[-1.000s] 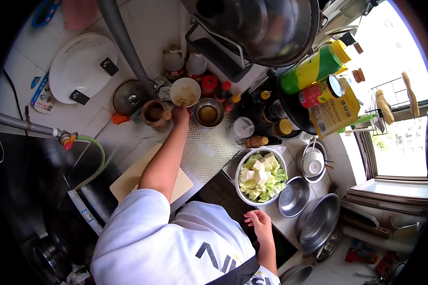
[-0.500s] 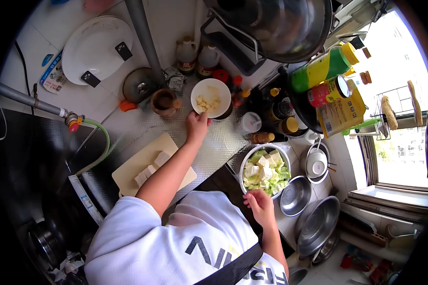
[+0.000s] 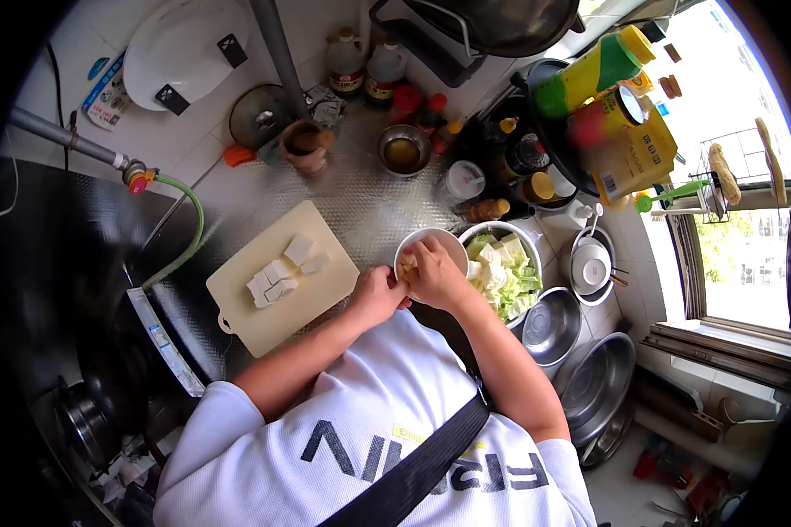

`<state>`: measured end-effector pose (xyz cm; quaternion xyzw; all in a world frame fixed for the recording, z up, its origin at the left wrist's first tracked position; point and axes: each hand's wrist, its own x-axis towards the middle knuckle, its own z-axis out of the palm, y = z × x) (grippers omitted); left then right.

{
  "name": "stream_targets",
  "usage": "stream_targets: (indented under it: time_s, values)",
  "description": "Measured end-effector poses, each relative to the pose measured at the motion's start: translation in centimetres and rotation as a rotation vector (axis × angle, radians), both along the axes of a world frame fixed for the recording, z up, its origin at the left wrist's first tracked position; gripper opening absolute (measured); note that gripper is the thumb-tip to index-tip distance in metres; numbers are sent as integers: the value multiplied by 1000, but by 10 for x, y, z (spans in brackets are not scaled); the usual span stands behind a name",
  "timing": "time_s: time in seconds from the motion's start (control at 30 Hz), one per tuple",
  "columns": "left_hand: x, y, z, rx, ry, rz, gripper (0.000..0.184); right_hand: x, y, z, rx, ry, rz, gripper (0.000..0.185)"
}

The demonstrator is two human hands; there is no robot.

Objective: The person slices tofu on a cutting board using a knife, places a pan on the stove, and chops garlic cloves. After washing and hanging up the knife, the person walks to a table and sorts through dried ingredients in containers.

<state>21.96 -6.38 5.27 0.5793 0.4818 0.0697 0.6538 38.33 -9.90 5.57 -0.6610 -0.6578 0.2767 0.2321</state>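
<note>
My left hand [image 3: 380, 294] grips the near-left rim of a white bowl [image 3: 453, 249], held close to my body. Pale yellow pieces [image 3: 407, 263], perhaps garlic, show at the bowl's left side. Over the bowl, my right hand [image 3: 434, 272] reaches in with bent, closed fingers; what they pinch is hidden. Just right of the bowl, a white-rimmed basin [image 3: 539, 255] holds cut cabbage [image 3: 507, 279] and is partly covered by the bowl and my right arm. White tofu-like blocks [image 3: 275, 283] lie on a cutting board [image 3: 323, 235] to the left.
A small metal bowl with brown liquid [image 3: 402, 151] stands on the foil-covered counter near a clay mortar [image 3: 306, 145]. Sauce bottles [image 3: 536, 187] and a lidded jar [image 3: 463, 181] line the right side. Metal basins [image 3: 594, 386] sit lower right. A green hose [image 3: 200, 220] curves at left.
My left hand has brought the white bowl from the back counter towards my body, uncovering the small metal bowl. My right hand has moved from beside the cabbage basin into the white bowl.
</note>
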Motion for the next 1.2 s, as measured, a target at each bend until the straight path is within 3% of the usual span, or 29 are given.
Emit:
stream_targets:
  time_s: [0.07, 0.2, 0.33, 0.53, 0.8, 0.9, 1.0, 1.1, 1.2]
  values:
    - [-4, -3, -5, 64, 61, -38, 20, 0, -4, -4, -80, 87, 14, 31]
    - [-5, -9, 4, 120, 110, -71, 24, 3, -5, -14, -571, 407, -226, 35]
    - [1, -13, 15, 123, 128, -91, 26, 3, -9, -27, -612, 395, -247, 29]
    - [7, -15, 2, 204, 97, -70, 37, 7, -5, -21, -671, 889, -493, 28]
    - [12, -11, 16, 93, 61, -28, 25, 24, -2, -5, -756, 1125, -505, 28]
    - [12, -11, 15, 128, 44, -27, 26, 32, 0, -7, -741, 1121, -507, 29]
    - [10, -10, 13, 198, 22, -17, 27, 26, -2, -15, -266, 442, -390, 29]
    - [10, -9, 13, 224, 36, -17, 27, 20, -6, 0, 70, 51, -199, 26]
    - [9, -7, 12, 217, 46, -24, 27, 16, -5, -5, -169, 27, -152, 23]
